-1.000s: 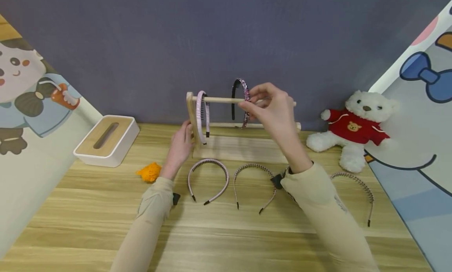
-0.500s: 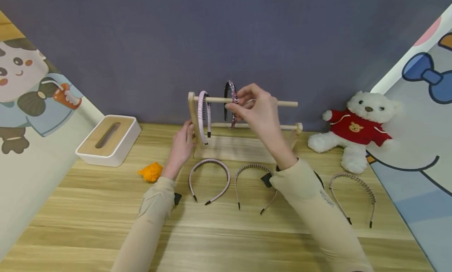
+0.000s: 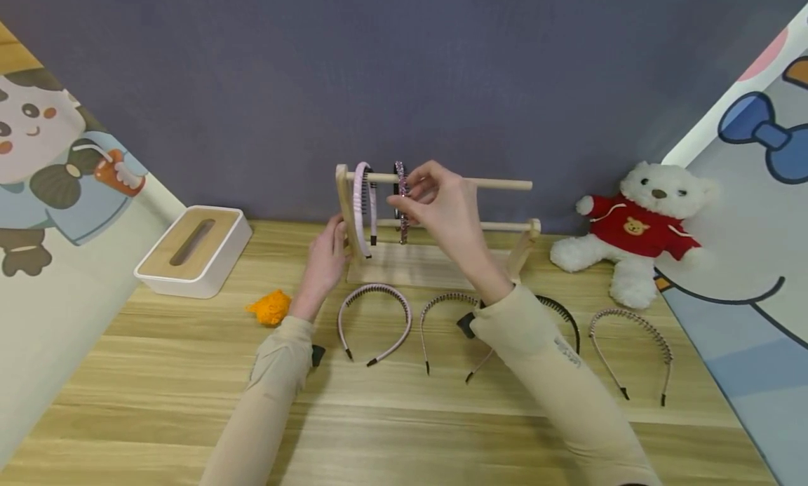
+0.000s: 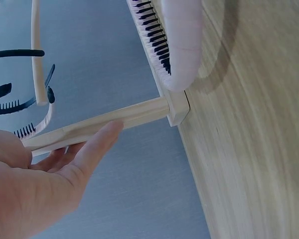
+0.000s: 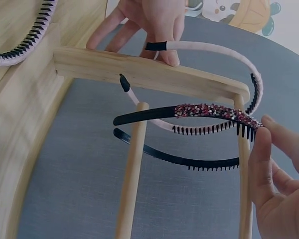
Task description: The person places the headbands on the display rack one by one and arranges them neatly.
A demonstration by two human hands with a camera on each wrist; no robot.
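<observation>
One sequinned headband [image 5: 204, 110], looped over the upper dowel [image 3: 499, 184] of a wooden rack [image 3: 416, 266], probably light and springy, best taken near the crown, where the right hand [image 3: 451, 209] pinches it; left hand [image 3: 326, 251] gripping the upright [image 5: 149, 74].

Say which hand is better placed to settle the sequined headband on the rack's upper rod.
Right hand, most likely: its fingers pinch the sequined headband beside the upper rod, while the left hand holds the rack's side post.
</observation>
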